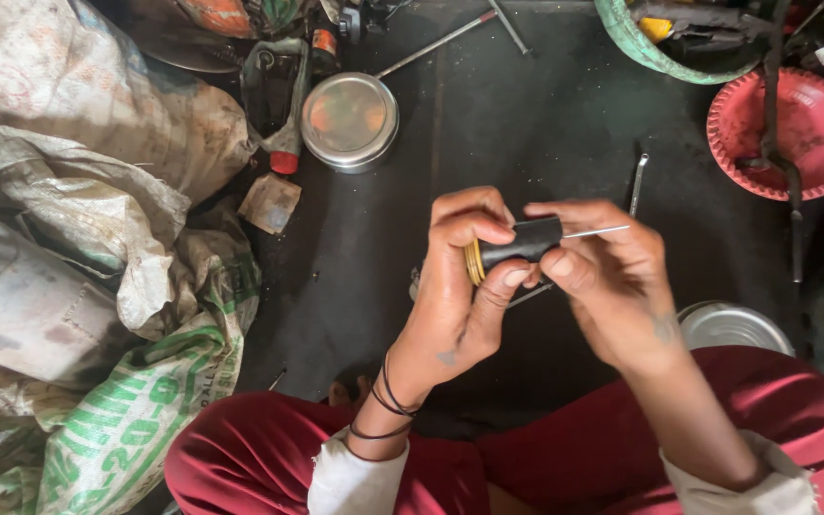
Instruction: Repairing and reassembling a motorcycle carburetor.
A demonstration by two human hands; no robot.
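My left hand [458, 286] grips a short black cylinder [523, 242] that has a yellow ring [473, 262] at its left end. My right hand [607, 277] pinches the cylinder's right end, where a thin metal pin [596, 231] sticks out to the right. Both hands hold the piece above a dark, oily floor. My red-trousered legs [269, 458] are crossed below the hands.
Woven sacks [78, 238] pile up on the left. A round metal tin [349, 120] and a black bottle with a red cap [278, 95] lie at the top. A red dish [782, 133] and a green basin [660, 43] sit top right, another tin [731, 326] by my right knee.
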